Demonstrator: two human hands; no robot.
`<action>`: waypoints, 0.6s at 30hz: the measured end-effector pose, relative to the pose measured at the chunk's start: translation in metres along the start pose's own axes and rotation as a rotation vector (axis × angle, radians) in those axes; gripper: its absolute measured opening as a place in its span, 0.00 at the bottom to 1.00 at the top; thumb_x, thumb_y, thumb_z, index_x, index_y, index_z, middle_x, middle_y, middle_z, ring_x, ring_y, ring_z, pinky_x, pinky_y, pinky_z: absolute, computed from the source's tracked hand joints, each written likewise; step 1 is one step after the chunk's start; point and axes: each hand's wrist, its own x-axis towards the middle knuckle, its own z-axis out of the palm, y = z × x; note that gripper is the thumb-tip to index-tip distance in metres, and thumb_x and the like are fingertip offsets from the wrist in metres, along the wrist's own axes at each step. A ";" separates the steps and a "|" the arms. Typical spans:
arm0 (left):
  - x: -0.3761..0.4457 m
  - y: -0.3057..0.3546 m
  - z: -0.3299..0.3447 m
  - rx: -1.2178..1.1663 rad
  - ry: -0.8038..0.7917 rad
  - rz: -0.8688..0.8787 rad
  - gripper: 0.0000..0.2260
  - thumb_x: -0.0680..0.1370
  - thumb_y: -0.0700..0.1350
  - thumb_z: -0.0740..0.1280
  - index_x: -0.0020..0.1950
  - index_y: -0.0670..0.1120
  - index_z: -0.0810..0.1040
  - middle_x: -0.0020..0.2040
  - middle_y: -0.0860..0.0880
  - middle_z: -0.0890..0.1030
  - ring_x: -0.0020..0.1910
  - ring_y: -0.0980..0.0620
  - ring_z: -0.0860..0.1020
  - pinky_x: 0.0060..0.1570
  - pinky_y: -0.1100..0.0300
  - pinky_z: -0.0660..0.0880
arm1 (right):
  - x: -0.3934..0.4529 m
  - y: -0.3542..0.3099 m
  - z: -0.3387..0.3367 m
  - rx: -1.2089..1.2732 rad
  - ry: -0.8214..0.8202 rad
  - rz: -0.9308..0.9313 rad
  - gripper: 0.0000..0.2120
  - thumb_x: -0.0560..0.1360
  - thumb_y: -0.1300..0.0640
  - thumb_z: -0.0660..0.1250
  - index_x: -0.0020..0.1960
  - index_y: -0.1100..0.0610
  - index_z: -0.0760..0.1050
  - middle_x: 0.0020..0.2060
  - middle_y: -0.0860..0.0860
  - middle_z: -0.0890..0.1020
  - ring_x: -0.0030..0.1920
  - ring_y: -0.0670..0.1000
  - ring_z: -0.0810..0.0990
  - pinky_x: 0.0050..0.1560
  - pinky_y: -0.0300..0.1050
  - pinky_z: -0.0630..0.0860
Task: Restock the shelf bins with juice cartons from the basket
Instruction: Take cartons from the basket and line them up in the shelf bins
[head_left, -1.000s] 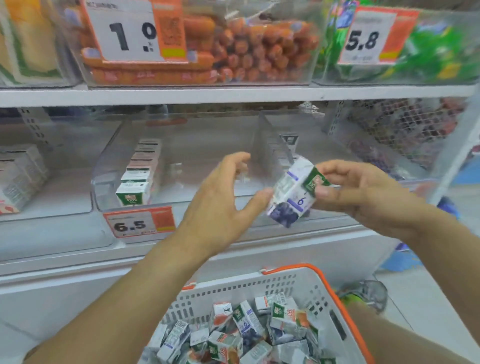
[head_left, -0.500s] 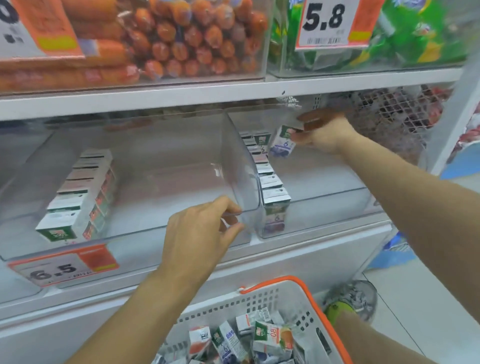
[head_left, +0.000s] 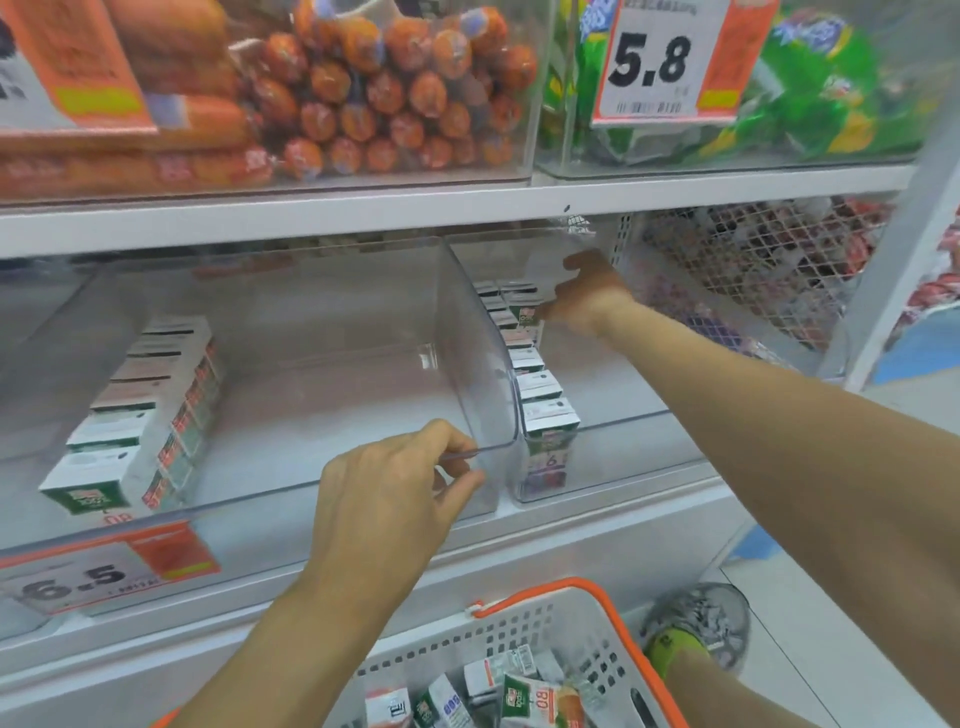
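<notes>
Setting a juice carton (head_left: 525, 316) at the far end of the row in the right shelf bin (head_left: 618, 447); right hand (head_left: 589, 296) is pinching it. Left hand (head_left: 384, 499) is gripping the left bin (head_left: 467, 332) front rim. Basket (head_left: 550, 597) below is holding more. Best keeping it upright, flush against its neighbours.

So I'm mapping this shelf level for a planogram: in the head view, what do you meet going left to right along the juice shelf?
6.5 price tag → left carton row → left hand on the bin rim → right carton row → right hand → wire mesh.
</notes>
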 end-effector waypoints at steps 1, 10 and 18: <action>0.000 0.000 0.000 0.003 -0.002 0.007 0.12 0.66 0.52 0.80 0.43 0.56 0.80 0.33 0.64 0.81 0.29 0.63 0.79 0.29 0.64 0.71 | -0.017 -0.004 -0.012 -0.004 0.029 -0.063 0.31 0.69 0.57 0.78 0.68 0.58 0.70 0.63 0.55 0.78 0.63 0.55 0.78 0.57 0.42 0.76; -0.012 0.002 -0.008 0.016 0.044 0.169 0.12 0.72 0.45 0.75 0.53 0.45 0.79 0.49 0.48 0.80 0.53 0.43 0.77 0.49 0.50 0.72 | -0.232 0.019 -0.061 0.376 -0.281 -0.116 0.08 0.73 0.65 0.74 0.51 0.65 0.78 0.34 0.55 0.81 0.33 0.53 0.83 0.28 0.42 0.76; -0.097 0.034 0.011 -0.107 -0.376 0.242 0.08 0.75 0.44 0.70 0.54 0.45 0.79 0.50 0.48 0.81 0.52 0.45 0.78 0.53 0.50 0.74 | -0.301 0.139 0.044 -0.019 -0.716 0.134 0.08 0.74 0.61 0.72 0.52 0.60 0.77 0.47 0.62 0.84 0.40 0.55 0.82 0.36 0.45 0.78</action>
